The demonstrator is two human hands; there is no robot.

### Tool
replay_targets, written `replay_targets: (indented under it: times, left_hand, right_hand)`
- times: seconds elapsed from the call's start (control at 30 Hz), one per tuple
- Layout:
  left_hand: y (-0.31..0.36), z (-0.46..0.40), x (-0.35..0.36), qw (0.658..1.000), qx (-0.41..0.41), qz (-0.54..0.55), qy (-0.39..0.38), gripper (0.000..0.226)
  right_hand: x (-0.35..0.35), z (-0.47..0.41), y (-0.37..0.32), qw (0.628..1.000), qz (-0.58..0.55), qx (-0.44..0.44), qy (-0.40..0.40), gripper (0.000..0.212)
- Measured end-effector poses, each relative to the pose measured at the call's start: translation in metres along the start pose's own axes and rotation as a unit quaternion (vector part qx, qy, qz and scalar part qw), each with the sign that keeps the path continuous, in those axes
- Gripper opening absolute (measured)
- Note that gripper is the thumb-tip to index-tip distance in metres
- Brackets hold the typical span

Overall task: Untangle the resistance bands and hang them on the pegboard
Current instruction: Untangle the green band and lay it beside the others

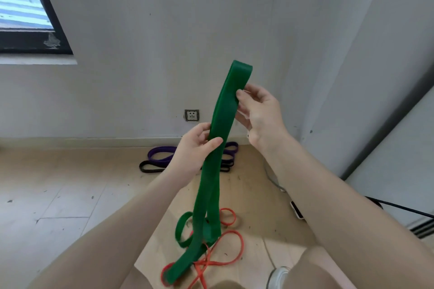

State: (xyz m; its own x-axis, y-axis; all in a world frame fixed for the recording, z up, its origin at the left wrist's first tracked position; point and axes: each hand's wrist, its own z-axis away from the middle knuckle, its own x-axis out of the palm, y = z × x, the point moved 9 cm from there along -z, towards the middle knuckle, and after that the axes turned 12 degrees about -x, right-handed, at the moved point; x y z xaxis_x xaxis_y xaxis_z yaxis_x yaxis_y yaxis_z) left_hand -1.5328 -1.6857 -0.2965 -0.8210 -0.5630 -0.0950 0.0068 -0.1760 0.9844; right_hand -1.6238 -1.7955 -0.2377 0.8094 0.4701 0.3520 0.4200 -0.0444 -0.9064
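Observation:
A wide green resistance band [223, 112] is lifted upright in front of me, its looped top near the wall. My right hand [259, 110] pinches it near the top. Lower down, my left hand [196, 148] grips the same band with the thumb across it. Its lower end trails to the floor and lies across a thin red-orange band [231, 241] that coils around it. A purple band [160, 153] and a black band [150, 168] lie on the floor by the wall, partly hidden behind my left hand. No pegboard is in view.
A wall socket [191, 115] sits low on the white wall. A window [25, 19] is at the upper left. A white power strip [297, 210] and black cable [404, 207] lie on the floor at right. My shoe [278, 277] shows at the bottom.

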Motion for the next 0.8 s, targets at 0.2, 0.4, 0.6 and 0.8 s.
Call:
replay_targets:
  times: [0.2,0.4,0.6,0.8]
  left_hand:
    - [0.033,0.004,-0.005,0.995,0.076,-0.013,0.066,0.023]
    - [0.081,0.008,-0.004,0.991,0.094,0.054,0.073,0.019]
    - [0.124,0.023,-0.007,0.988,0.109,0.063,0.092,0.017]
    - [0.091,0.013,-0.014,0.994,-0.057,0.073,0.057,0.042]
  right_hand:
    - [0.017,-0.006,-0.015,0.998,-0.025,-0.035,-0.039,0.015]
    - [0.015,0.048,0.042,0.967,0.129,-0.032,-0.218,0.027]
    - [0.003,0.074,0.04,0.953,0.24,-0.087,-0.166,0.028]
    - [0.014,0.062,-0.011,0.961,0.218,-0.136,-0.104,0.019]
